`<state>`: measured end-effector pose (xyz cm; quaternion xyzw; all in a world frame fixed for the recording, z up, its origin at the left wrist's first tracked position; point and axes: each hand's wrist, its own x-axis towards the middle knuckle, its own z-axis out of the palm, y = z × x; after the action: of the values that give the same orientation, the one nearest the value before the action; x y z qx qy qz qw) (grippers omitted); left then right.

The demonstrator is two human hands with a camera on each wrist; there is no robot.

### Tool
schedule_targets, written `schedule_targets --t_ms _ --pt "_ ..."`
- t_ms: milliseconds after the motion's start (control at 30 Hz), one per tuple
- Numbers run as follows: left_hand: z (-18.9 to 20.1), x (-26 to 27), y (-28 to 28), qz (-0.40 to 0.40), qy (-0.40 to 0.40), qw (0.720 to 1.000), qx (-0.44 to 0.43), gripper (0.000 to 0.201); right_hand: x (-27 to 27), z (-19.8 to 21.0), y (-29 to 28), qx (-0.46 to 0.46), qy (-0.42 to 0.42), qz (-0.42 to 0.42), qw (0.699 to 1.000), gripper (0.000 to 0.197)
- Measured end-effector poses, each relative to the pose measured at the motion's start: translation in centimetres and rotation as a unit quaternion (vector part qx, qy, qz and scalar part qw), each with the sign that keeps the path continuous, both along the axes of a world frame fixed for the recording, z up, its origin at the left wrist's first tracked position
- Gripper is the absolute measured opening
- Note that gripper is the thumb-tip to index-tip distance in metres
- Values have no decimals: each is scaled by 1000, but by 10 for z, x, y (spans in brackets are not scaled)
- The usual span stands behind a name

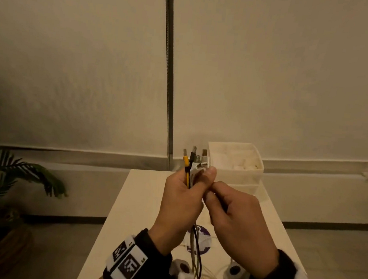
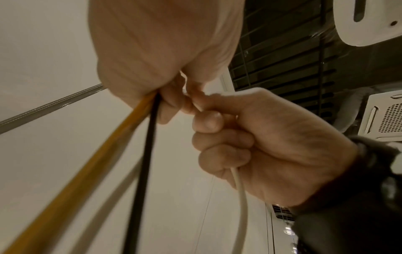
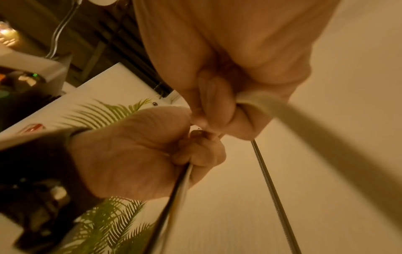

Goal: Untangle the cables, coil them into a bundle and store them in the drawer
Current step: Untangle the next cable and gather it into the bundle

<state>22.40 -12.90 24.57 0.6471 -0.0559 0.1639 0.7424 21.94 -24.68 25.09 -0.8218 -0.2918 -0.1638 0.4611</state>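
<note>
Cable ends gathered upright above the tabletop [image 1: 142, 193], coiling not yet begun.

The left hand [image 1: 180, 208] clenches the cables [image 1: 192, 169] just below their plugs; the right hand [image 1: 236, 221] closes its grip on a white cable [image 2: 240, 194] beside it. Slack trails below (loose strands on the tabletop), so a hasty pull could re-knot it or slip plugs free. The open drawer [image 1: 236, 164] waits behind; a plant [image 1: 28, 174] stands well left.

Yellow cable [image 1: 186, 169], black cable [image 2: 143, 171], white cable [image 2: 240, 202], cream table [image 1: 138, 197], translucent white drawer [image 1: 236, 161].
</note>
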Motion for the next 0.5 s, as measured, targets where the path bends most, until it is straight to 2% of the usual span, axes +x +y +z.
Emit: schedule_targets --t_ms 67,133,233,333,433,500 --pt "0 -2 4 20 0 1000 -1 30 -2 -2 0 6 2 2 1000 18" --pt "3 -1 12 28 10 999 -42 35 -3 -12 -3 26 41 19 999 18" --pt "12 2 29 25 -4 992 -127 37 -3 -36 -14 38 146 87 985 16" --pt "28 -1 64 7 -37 977 -212 39 0 -62 -37 -16 285 140 948 23" --pt "41 -7 106 -25 -56 984 -169 37 7 -73 -63 -11 355 119 927 26" --pt "42 -14 110 -56 -42 995 -65 32 13 -68 -69 31 367 92 925 27"
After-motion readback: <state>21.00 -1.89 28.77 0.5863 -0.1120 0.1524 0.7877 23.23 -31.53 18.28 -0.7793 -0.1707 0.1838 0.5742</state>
